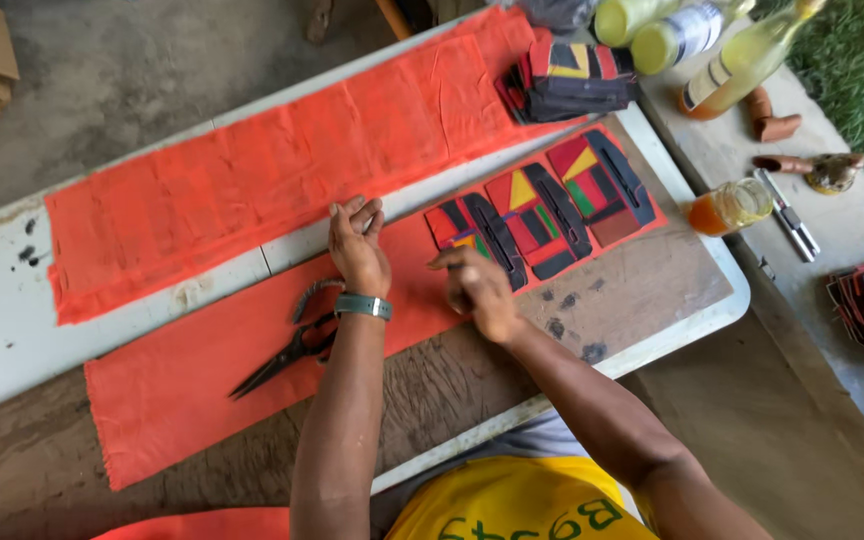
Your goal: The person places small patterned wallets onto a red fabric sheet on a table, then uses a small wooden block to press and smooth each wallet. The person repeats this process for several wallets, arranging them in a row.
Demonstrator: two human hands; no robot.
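Note:
My left hand point(357, 245) lies flat, fingers together, pressing on a long strip of orange-red cloth point(182, 380) that runs across a worn wooden board point(642, 285). My right hand point(477, 290) rests on the same strip just right of it, fingers curled down at the edge of a multicoloured patchwork piece point(477, 235); whether it pinches anything I cannot tell. Two more patchwork pieces point(592, 185) lie in a row further right on the cloth. A wristband sits on my left wrist.
Black scissors point(287, 355) lie on the strip by my left forearm. A wider orange-red cloth point(252, 170) covers the white table behind. A stack of patchwork pieces point(567, 80), bottles point(742, 60), a jar point(732, 207) and small tools stand at the right.

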